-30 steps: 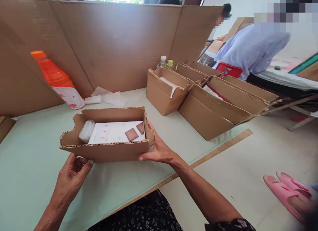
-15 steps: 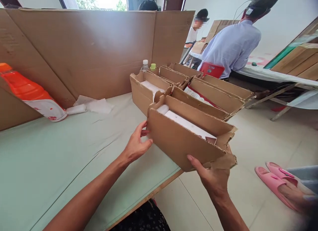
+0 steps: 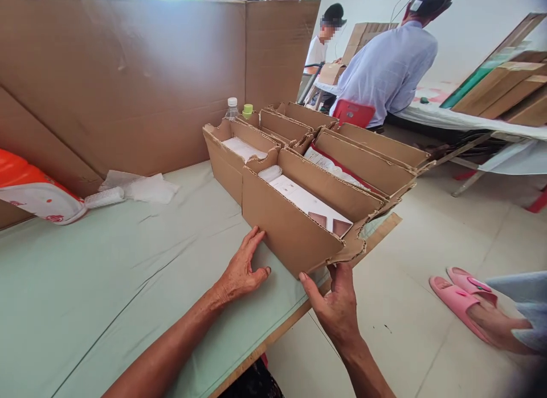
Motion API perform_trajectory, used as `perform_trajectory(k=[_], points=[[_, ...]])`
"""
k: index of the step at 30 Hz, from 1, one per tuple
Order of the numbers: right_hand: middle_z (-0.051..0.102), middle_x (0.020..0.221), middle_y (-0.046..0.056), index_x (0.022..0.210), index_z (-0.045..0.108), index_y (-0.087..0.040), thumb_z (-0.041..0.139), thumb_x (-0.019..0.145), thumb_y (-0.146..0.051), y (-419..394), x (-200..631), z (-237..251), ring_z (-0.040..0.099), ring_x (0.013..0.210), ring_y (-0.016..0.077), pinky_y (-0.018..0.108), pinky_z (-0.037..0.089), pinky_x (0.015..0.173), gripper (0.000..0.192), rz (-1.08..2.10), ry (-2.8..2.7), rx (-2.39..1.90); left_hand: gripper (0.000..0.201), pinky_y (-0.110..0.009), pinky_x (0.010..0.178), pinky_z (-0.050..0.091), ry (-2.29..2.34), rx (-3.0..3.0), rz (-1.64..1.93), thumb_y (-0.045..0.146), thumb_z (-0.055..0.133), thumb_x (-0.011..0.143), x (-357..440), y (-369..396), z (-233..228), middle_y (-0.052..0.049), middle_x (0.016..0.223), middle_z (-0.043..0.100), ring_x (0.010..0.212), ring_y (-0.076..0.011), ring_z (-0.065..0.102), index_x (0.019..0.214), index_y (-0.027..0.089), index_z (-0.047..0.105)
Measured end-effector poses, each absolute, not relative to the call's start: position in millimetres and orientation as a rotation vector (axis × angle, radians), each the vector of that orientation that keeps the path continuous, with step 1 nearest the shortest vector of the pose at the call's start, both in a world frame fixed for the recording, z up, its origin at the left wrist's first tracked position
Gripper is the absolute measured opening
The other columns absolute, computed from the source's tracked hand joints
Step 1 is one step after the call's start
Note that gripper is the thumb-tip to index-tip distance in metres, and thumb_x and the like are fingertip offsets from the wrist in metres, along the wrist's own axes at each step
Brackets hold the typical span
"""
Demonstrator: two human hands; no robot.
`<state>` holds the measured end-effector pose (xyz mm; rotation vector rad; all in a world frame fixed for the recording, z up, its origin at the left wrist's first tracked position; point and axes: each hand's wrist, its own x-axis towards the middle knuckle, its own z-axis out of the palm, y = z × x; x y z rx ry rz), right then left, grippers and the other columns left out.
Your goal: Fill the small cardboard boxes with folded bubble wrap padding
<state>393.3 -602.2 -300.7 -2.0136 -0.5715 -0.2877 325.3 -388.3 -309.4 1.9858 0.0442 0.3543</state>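
Observation:
A brown open-topped cardboard box (image 3: 286, 221) sits at the table's near right edge, lined up with several similar boxes. Inside it lie a flat white box (image 3: 299, 195) with brown patches at its near end and a rounded white item (image 3: 270, 173). My left hand (image 3: 244, 267) is open beside the box's long side, fingers spread and fingertips at its lower edge. My right hand (image 3: 335, 301) grips the box's near end, with the thumb by the bottom corner and the fingers partly hidden beneath the torn end flap.
Neighbouring cardboard boxes (image 3: 224, 164) hold white items. Behind them stand a clear bottle (image 3: 232, 108) and a green-capped one (image 3: 247, 110). A cardboard screen (image 3: 171, 84), bubble wrap (image 3: 105, 198) and an orange-and-white bottle (image 3: 38, 187) are to the left. Pink slippers (image 3: 461, 304) show on the right.
The box has come down and in against the row of boxes. Both hands have moved lower with it, and my left hand's fingers have spread. The view has shifted slightly.

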Motion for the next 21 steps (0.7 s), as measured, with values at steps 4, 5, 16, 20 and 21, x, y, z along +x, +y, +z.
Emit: perform_trajectory(k=[4, 5, 16, 20, 21], points=[[0.059, 0.141, 0.013, 0.137, 0.059, -0.03, 0.069, 0.087, -0.037, -624, 397, -282, 0.058, 0.131, 0.0361, 0.063, 0.05, 0.107, 0.051, -0.398, -0.656, -2.0, 0.074, -0.06, 0.118, 0.04, 0.067, 1.977, 0.239, 0.02, 0.066, 0.079, 313, -384, -305, -0.016, 0.166, 0.036, 0.151, -0.0354, 0.038, 0.15, 0.023, 0.048], [0.059, 0.142, 0.012, 0.132, 0.064, -0.031, 0.07, 0.087, -0.035, -630, 400, -270, 0.057, 0.132, 0.036, 0.064, 0.048, 0.108, 0.046, -0.476, -0.676, -1.977, 0.068, -0.058, 0.116, 0.043, 0.087, 1.966, 0.196, 0.02, 0.065, 0.08, 306, -381, -303, -0.015, 0.164, 0.039, 0.149, -0.0347, 0.043, 0.147, 0.024, 0.053], [0.076, 0.116, 0.006, 0.116, 0.074, -0.025, 0.046, 0.101, -0.023, -514, 493, -82, 0.07, 0.109, 0.026, 0.039, 0.048, 0.089, 0.032, -0.359, -1.622, -2.539, 0.039, -0.045, 0.11, 0.051, 0.134, 1.958, 0.321, 0.02, 0.054, 0.088, 251, -355, -310, -0.013, 0.136, 0.066, 0.127, -0.0253, 0.063, 0.124, 0.019, 0.068], [0.076, 0.115, 0.015, 0.128, 0.068, -0.018, 0.042, 0.098, -0.015, -453, 512, -82, 0.07, 0.104, 0.0287, 0.038, 0.038, 0.082, 0.039, -0.246, -1.936, -2.919, 0.039, -0.044, 0.105, 0.055, 0.095, 2.037, 0.445, 0.015, 0.055, 0.084, 256, -361, -315, -0.014, 0.13, 0.07, 0.121, -0.025, 0.066, 0.12, 0.018, 0.07], [0.076, 0.112, 0.018, 0.123, 0.069, -0.016, 0.043, 0.098, -0.014, -444, 515, -86, 0.07, 0.101, 0.0288, 0.038, 0.036, 0.08, 0.037, -0.232, -1.985, -2.947, 0.039, -0.044, 0.104, 0.055, 0.091, 2.05, 0.468, 0.014, 0.055, 0.083, 257, -363, -316, -0.014, 0.129, 0.07, 0.12, -0.025, 0.067, 0.118, 0.018, 0.07]])
